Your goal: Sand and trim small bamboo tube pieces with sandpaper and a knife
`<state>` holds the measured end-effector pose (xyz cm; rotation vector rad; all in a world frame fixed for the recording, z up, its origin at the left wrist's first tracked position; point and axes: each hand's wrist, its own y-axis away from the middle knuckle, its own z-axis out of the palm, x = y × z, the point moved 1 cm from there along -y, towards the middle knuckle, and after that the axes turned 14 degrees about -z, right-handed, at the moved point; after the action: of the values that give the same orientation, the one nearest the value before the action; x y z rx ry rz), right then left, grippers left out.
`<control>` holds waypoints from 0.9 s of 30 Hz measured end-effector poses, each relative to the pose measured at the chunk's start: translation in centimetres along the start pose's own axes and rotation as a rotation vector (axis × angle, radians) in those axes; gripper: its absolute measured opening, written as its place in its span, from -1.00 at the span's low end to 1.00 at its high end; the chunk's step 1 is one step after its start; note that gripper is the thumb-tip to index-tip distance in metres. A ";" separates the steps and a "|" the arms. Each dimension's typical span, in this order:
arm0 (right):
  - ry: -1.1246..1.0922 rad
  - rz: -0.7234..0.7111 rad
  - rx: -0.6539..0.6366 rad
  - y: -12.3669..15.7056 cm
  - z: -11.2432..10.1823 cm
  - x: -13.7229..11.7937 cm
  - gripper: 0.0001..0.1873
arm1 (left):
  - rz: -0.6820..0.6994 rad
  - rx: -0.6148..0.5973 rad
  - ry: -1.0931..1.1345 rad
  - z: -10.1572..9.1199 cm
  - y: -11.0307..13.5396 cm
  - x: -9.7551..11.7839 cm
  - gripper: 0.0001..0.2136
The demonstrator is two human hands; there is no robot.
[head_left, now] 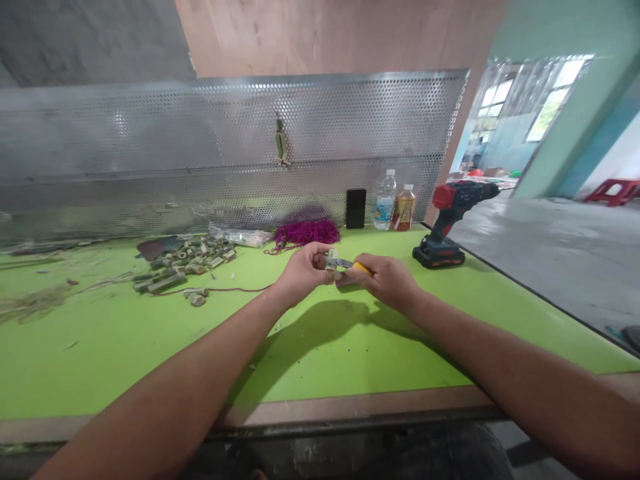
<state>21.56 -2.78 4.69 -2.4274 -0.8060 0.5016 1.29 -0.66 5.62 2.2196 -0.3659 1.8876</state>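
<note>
The left hand (311, 268) pinches a small pale green piece (332, 255) between thumb and fingers, above the green table (320, 363), while the right hand (387, 279) closes round a yellow-handled tool (363, 268). The tool's metal end, apparently a blade, reaches to the piece, very near the left fingertips; whether it bites into the piece is too small to tell. The main danger is a slip: if the metal skids off the surface, it could run straight into the left thumb or fingers. So short a piece leaves little to hold, so a hard push might twist it loose or split it suddenly. Both hands seem to work off the table, and with no firm support under the piece, a jerk could carry further. A dark red string (235, 289) runs from the pile of cut stems (193, 257) toward the left wrist and might snag on the arm.
</note>
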 end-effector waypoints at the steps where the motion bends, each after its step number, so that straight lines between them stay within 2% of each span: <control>1: 0.003 -0.007 -0.022 0.0 0.1 -0.3 -0.51 | 0.013 -0.003 0.000 -0.1 -0.1 -0.1 -0.54; 7: 0.090 0.025 -0.034 -0.1 0.1 -0.4 -0.53 | 0.007 -0.006 0.021 -0.2 0.0 0.0 -0.58; 12: 0.060 0.167 0.026 -0.4 -0.1 1.4 -0.45 | -0.006 -0.058 0.056 -0.1 0.3 0.2 -0.51; 15: 0.030 0.119 0.067 -0.3 -0.1 1.3 -0.45 | -0.008 -0.082 0.089 -0.1 0.1 -0.1 -0.51; 19: -0.008 0.035 0.003 0.0 0.3 -0.3 -0.49 | 0.036 -0.083 0.123 -0.5 -0.5 -0.8 -0.56; 22: 0.012 0.041 -0.006 0.1 0.4 -0.4 -0.49 | 0.049 -0.125 0.144 -0.4 -0.5 -0.9 -0.57; 27: 0.004 0.106 0.083 -0.1 -0.1 0.7 -0.47 | 0.038 -0.202 0.197 0.2 0.1 -0.4 -0.53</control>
<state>22.10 -2.29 4.67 -2.4022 -0.6445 0.5584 1.36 -0.77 5.20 1.8929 -0.5421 1.9706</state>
